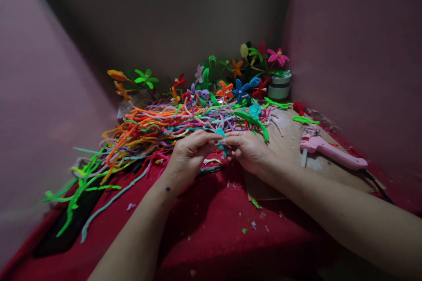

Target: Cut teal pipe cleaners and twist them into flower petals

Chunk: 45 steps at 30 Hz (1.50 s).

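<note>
Between my two hands is a small turquoise pipe-cleaner piece (pixel 220 132), its top and lower end showing around the fingertips. My left hand (pixel 192 149) is closed, thumb and forefinger pinching the piece from the left. From the right, my right hand (pixel 245 149) grips it with curled fingers. Just behind the hands lies a wide heap of many-coloured pipe cleaners (pixel 158 120). A similar turquoise piece (pixel 255 110) rests beyond my right hand, near a curved green pipe-cleaner leaf (pixel 252 119). Below the hands, dark scissors (pixel 211 169) lie partly hidden.
A pink glue gun (pixel 329 150) lies on a brown board (pixel 280 184) at the right, its cord trailing off. Several pipe-cleaner flowers (pixel 242 90) stand along the back beside a pale green pot (pixel 279 85). Scraps dot the red cloth (pixel 211 228). A dark flat object (pixel 62 232) lies left.
</note>
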Tool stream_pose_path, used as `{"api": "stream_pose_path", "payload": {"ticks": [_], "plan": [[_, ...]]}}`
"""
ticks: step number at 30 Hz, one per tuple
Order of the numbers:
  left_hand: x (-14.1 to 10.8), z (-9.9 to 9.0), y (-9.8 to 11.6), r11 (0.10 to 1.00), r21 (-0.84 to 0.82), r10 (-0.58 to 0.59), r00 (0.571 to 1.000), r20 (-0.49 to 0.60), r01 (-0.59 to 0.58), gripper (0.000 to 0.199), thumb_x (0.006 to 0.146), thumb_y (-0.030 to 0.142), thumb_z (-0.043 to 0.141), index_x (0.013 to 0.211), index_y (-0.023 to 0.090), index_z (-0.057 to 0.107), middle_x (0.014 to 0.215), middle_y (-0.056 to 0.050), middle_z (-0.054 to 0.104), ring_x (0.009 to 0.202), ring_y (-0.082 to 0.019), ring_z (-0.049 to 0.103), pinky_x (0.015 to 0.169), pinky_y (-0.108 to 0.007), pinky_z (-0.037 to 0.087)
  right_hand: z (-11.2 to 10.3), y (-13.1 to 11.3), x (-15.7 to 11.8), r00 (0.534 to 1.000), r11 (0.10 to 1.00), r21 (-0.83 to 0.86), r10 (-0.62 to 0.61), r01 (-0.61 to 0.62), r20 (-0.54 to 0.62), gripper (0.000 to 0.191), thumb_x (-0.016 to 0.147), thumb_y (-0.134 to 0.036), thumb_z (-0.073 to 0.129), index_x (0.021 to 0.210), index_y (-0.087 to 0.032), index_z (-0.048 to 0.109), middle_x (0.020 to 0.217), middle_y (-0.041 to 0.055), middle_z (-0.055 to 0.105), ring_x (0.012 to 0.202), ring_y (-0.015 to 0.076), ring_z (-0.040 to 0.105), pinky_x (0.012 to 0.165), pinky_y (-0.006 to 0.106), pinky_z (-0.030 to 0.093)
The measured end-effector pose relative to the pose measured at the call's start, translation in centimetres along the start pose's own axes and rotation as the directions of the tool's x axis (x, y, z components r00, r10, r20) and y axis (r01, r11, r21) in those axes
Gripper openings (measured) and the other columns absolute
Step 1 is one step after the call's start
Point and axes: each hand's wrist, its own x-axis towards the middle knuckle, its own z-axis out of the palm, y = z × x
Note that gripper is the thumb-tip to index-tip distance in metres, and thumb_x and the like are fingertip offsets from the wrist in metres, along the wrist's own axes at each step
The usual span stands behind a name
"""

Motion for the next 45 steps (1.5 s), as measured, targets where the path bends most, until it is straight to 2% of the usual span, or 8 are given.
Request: {"api": "stream_pose_path", "payload": {"ticks": [12,16,21,29,34,37,41,45], "plan": [[-0.3,0.0,0.2,0.878,0.442,0.125,0.979,0.161,-0.184,0.014,0.080,0.012,0.047,0.081,0.017,0.060,0.080,-0.004,0.056,0.072,-0.012,0.052,0.065,-0.023,0.040,-0.1,0.1,-0.2,0.999,0.975,-0.223,-0.031,0.024,-0.029,0.004,0.057,-0.013,0.060,0.055,-0.016,0.057,0.045,-0.0049,0.047,0.037,0.0070,0.037,0.038,0.023,0.028],[-0.6,0.5,0.1,0.801,0.560,0.130,0.975,0.181,-0.211,0.013,0.081,0.013,0.046,0.079,0.016,0.058,0.079,-0.004,0.055,0.068,-0.012,0.051,0.061,-0.022,0.039,0.0,0.2,-0.5,0.993,0.919,-0.379,-0.120,0.108,-0.010,0.008,0.060,-0.014,0.058,0.052,-0.015,0.056,0.046,-0.0047,0.046,0.041,0.0068,0.038,0.042,0.023,0.027],[-0.9,1.2,0.1,0.707,0.687,0.078,0.983,0.165,-0.171,0.013,0.081,0.016,0.045,0.075,0.017,0.056,0.074,-0.004,0.054,0.065,-0.014,0.051,0.057,-0.024,0.037,0.0,0.4,-0.6,0.991,0.885,-0.449,-0.130,0.124,0.017,0.011,0.062,-0.016,0.057,0.051,-0.016,0.054,0.044,-0.0051,0.045,0.043,0.0078,0.039,0.042,0.023,0.027],[-1.5,2.4,0.0,0.682,0.728,-0.014,0.993,0.116,-0.075,0.011,0.080,0.010,0.040,0.086,0.017,0.046,0.072,-0.004,0.056,0.062,-0.017,0.053,0.054,-0.027,0.036,0.1,0.7,-0.5,0.999,0.849,-0.528,-0.025,0.006,-0.029,0.013,0.060,-0.014,0.055,0.047,-0.017,0.052,0.040,-0.0030,0.047,0.037,0.0086,0.040,0.039,0.023,0.026],[-1.0,2.1,-0.1,0.858,0.513,0.020,0.999,0.047,-0.041,0.030,0.074,0.007,0.051,0.102,0.018,0.047,0.084,-0.003,0.057,0.073,-0.015,0.056,0.063,-0.026,0.043,-0.1,0.7,-0.3,0.996,0.939,-0.334,0.090,-0.082,0.010,0.011,0.058,-0.014,0.056,0.048,-0.017,0.051,0.042,-0.0027,0.050,0.036,0.0090,0.042,0.038,0.023,0.031],[-0.3,1.0,0.1,0.975,0.137,-0.161,0.983,-0.093,0.173,0.037,0.068,0.013,0.061,0.102,0.017,0.048,0.089,-0.003,0.057,0.068,-0.013,0.057,0.062,-0.027,0.047,0.0,0.3,-0.2,0.998,0.977,-0.208,0.053,-0.045,0.033,0.009,0.058,-0.015,0.060,0.051,-0.015,0.054,0.043,-0.0033,0.049,0.037,0.0080,0.042,0.039,0.023,0.033],[0.2,-0.1,0.2,0.804,-0.370,-0.485,0.873,0.046,0.466,0.033,0.063,0.024,0.069,0.089,0.014,0.051,0.074,0.000,0.056,0.052,-0.012,0.056,0.046,-0.026,0.047,0.1,0.0,-0.3,0.999,0.992,-0.124,0.009,-0.003,0.048,0.006,0.058,-0.018,0.064,0.060,-0.013,0.059,0.051,-0.0014,0.054,0.043,0.0080,0.046,0.043,0.022,0.036],[0.1,0.2,0.3,0.739,-0.416,-0.511,0.843,0.166,0.530,0.021,0.066,0.027,0.067,0.075,0.014,0.053,0.056,0.003,0.052,0.042,-0.008,0.046,0.036,-0.020,0.038,0.1,0.1,-0.4,0.997,0.984,-0.173,-0.020,0.033,0.075,0.005,0.061,-0.017,0.062,0.061,-0.012,0.061,0.053,-0.0009,0.054,0.043,0.0080,0.046,0.042,0.022,0.035]]}}
